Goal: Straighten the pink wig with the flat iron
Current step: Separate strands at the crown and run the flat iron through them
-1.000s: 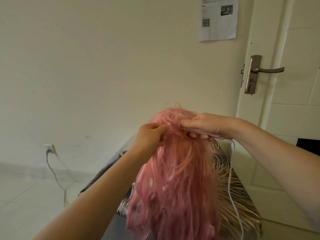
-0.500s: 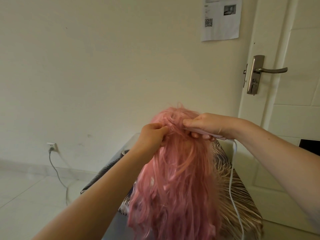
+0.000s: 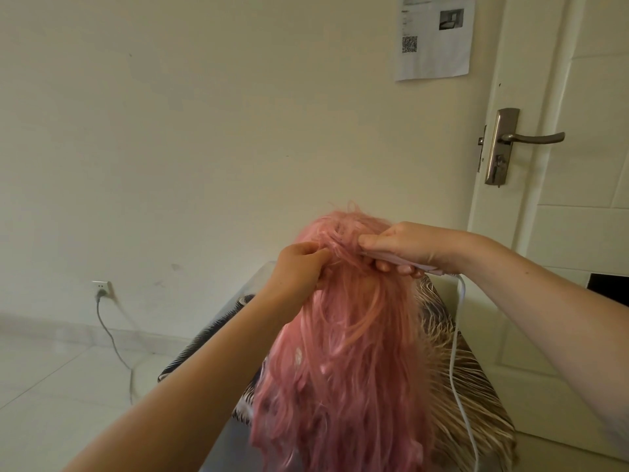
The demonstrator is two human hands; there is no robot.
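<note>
Fingers, left: fingertips [image 3: 318, 255] of the left hand [image 3: 296, 270] are curling inward and pinching a small section of hair near the crown, thumb side facing the iron.
Fingers, right: fingers [image 3: 384, 266] of the right hand [image 3: 405, 247] are wrapping around the flat iron [image 3: 420, 265], thumb lying along its top edge; the grip is closing over most of the body.
Flat iron plates: cannot tell whether they are clamping hair or standing apart; hand and strands are hiding the working end.
Pink wig [image 3: 347, 352]: sitting upright at frame centre, in front of a striped seat cover [image 3: 469, 386], hair hanging toward the camera; the crown is lying between the two hands.
Strand condition: lower lengths are looking tangled and uneven, which suggests much straightening is remaining.
Cord [image 3: 454, 352]: white lead is trailing down from the iron's rear, passing just beside the wig's right side.
Wall socket [image 3: 102, 289]: a plug is sitting in it, well apart from the work.
Step in hand, judged: sectioning a lock at the root and seating the iron on it.
Recommended practice: keep the pinched section thin and taut, with the left fingertips staying clear of the plates.
Recommended practice: draw the iron down toward the tips at an even pace, without pausing on synthetic fibre.
Risk, judged: cord is hanging close enough to snag loose strands; route it outward.
</note>
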